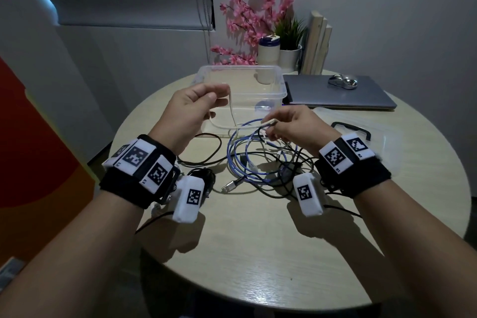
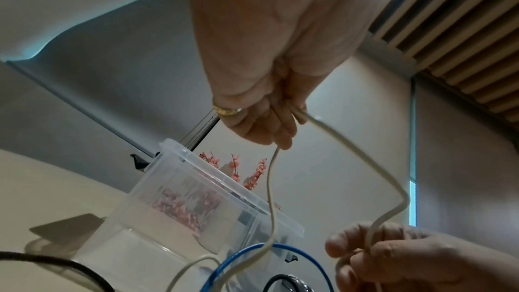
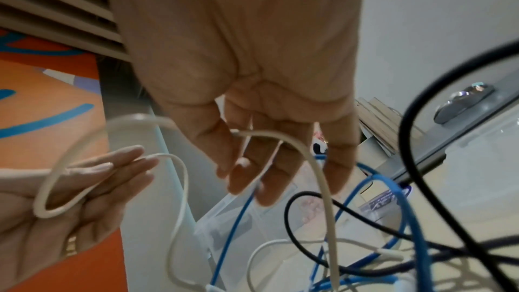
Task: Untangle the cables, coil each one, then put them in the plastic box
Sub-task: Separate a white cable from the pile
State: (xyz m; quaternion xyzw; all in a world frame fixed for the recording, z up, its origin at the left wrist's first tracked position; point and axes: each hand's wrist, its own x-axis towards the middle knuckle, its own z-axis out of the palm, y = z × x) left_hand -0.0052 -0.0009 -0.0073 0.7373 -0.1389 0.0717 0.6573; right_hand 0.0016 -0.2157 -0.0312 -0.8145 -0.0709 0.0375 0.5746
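Round pale wood-grain table (image 1: 258,253): both hands, left (image 1: 192,108) and right (image 1: 296,124), apparently pinch one smooth white cable (image 1: 232,113).

No legible text — wrist bands (image 1: 144,162) carry square-code markers only.

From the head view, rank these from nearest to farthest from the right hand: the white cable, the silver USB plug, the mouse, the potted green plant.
1. white cable: pinched in the right hand itself.
2. silver USB plug: on the table toward the person, left of the hand.
3. mouse: on the closed laptop, beyond the hand to its right.
4. potted green plant: at the table's far edge.
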